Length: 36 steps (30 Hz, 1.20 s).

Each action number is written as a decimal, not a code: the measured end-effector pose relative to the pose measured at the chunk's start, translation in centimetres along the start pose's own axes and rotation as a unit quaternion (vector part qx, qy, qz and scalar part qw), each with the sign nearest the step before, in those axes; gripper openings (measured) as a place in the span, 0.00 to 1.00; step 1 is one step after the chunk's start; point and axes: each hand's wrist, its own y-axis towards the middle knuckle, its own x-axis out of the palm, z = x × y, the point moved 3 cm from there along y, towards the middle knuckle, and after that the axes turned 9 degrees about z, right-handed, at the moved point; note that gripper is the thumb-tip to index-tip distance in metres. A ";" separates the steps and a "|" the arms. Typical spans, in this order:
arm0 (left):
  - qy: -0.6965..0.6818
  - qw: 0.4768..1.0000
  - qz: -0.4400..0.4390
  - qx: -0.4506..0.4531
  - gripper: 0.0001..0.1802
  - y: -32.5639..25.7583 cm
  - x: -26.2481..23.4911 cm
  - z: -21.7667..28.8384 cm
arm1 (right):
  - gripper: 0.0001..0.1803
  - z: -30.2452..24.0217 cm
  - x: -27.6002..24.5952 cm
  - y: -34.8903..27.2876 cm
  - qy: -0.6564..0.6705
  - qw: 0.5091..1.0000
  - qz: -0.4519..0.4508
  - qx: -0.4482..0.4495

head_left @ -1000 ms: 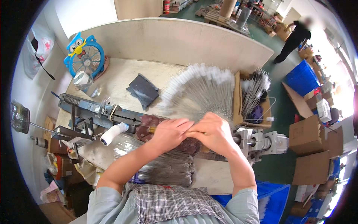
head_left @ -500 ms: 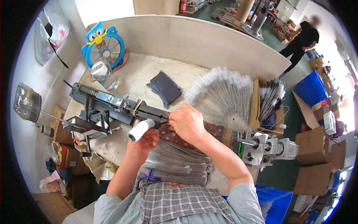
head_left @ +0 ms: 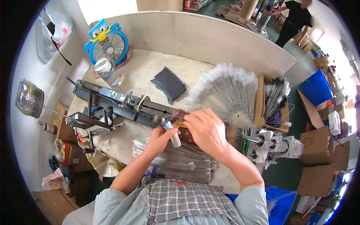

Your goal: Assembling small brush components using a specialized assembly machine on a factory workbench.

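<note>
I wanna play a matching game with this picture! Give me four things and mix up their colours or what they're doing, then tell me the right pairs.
Things:
1. Fan
2. Plastic bag
3. Left hand
4. Apron

Clues:
A. On a white handle
B. Dark and light checks
C. Hanging at the far left
D. Blue, with a cartoon face

Right pairs:
1-D
2-C
3-A
4-B
</note>
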 end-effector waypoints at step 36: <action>-0.292 0.901 0.320 -0.018 0.07 -2.3 -14.1 -4.9 | 0.13 1.1 -0.7 -3.2 0.095 0.974 -0.173 0.107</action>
